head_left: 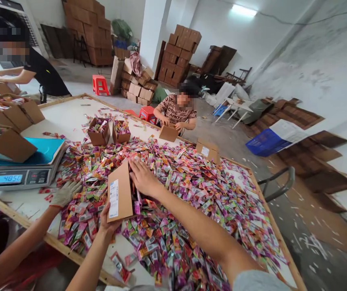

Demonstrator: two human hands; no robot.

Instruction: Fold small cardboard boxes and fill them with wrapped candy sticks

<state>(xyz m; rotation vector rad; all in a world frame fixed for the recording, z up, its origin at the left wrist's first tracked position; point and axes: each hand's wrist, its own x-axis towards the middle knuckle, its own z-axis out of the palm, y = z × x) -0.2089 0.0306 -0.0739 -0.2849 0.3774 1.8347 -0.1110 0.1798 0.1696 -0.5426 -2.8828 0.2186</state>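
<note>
A small brown cardboard box (120,194) with a white label is tilted on its side above a heap of small colourful packets (176,169). My left hand (109,222) grips the box from below at its near end. Reaching in from the right, my right hand (143,176) lies at the box's top edge and open side, fingers stretched out over the packets there. The inside of the box faces away from me, so its contents are mostly hidden. Beside the box on the left, a co-worker's gloved hand (66,194) rests on the packets.
A digital scale (24,176) carries an open box at the left. Two filled boxes (99,131) stand at the heap's far side. Across the table, a person (178,111) handles another box (169,132). A wooden rim (270,214) edges the table. Another person (44,72) works far left.
</note>
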